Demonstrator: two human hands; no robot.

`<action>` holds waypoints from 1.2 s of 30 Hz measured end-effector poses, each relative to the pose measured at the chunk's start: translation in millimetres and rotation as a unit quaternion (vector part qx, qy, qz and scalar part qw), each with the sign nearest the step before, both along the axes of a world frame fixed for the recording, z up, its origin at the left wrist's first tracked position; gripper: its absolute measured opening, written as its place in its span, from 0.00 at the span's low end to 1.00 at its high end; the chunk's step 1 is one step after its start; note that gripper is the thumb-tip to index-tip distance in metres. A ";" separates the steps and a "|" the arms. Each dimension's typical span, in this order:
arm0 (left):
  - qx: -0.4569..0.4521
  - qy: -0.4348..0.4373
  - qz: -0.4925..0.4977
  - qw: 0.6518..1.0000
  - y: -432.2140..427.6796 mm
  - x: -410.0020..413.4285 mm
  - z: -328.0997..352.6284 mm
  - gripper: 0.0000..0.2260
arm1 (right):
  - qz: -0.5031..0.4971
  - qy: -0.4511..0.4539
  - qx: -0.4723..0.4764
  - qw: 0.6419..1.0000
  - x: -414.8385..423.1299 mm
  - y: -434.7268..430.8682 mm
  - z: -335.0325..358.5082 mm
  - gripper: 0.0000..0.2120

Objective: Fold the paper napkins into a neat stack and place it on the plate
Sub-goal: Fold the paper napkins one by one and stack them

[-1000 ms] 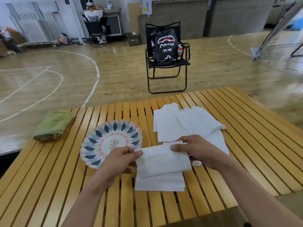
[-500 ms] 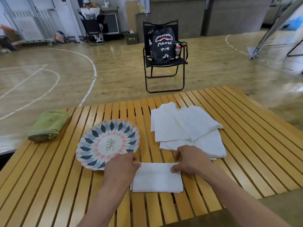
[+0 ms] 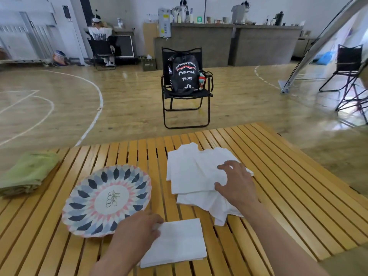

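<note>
A folded white napkin (image 3: 179,242) lies flat near the table's front edge. My left hand (image 3: 137,230) rests on its left edge, fingers laid over the paper. Behind it sits a loose pile of unfolded white napkins (image 3: 189,170). On that pile's right side my right hand (image 3: 237,184) has its fingers and thumb curled into the top napkin, bunching the paper. The patterned paper plate (image 3: 89,184), blue, pink and white, holds nothing and lies left of the napkins, just beyond my left hand.
A rolled green towel (image 3: 25,172) lies at the far left of the slatted wooden table (image 3: 288,196). Beyond the table a black folding chair (image 3: 185,108) with a backpack stands on the gym floor. The table's right edge is close to the pile.
The napkin I held up was folded and laid flat at the front. My right hand left it and reached back onto the loose pile. My left hand stays on the folded napkin.
</note>
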State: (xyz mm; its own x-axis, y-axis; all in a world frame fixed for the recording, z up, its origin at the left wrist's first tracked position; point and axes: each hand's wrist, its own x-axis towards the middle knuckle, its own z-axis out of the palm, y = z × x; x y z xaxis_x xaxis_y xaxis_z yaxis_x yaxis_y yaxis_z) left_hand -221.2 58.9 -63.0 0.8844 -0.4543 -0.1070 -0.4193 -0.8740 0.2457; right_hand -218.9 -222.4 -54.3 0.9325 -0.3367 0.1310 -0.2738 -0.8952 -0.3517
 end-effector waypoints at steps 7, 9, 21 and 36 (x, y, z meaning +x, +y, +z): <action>-0.085 -0.008 0.038 0.996 1.3 7.0 1.1 0.12 | -0.006 -0.054 0.034 0.998 4.1 -18.8 -25.4 0.07; -0.108 -0.020 0.048 0.993 -3.6 6.9 2.3 0.10 | -0.001 -0.009 0.044 0.999 3.7 -19.9 -22.7 0.19; -0.354 0.042 0.008 0.934 -79.2 80.5 16.0 0.10 | -0.029 -0.116 0.185 0.975 -1.3 -25.1 2.7 0.15; -0.550 0.333 0.026 0.765 -109.8 100.7 27.6 0.19 | 0.026 -0.072 0.680 0.729 1.5 -26.5 21.1 0.10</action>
State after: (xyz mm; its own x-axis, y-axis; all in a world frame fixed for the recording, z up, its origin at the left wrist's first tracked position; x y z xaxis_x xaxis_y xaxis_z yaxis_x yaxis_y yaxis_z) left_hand -120.5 -50.9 -35.4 0.8201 -0.5594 -0.1205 0.1486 0.0048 0.9889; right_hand -217.4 -249.0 -33.2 0.9580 -0.2116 -0.1934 -0.1242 0.3018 -0.9453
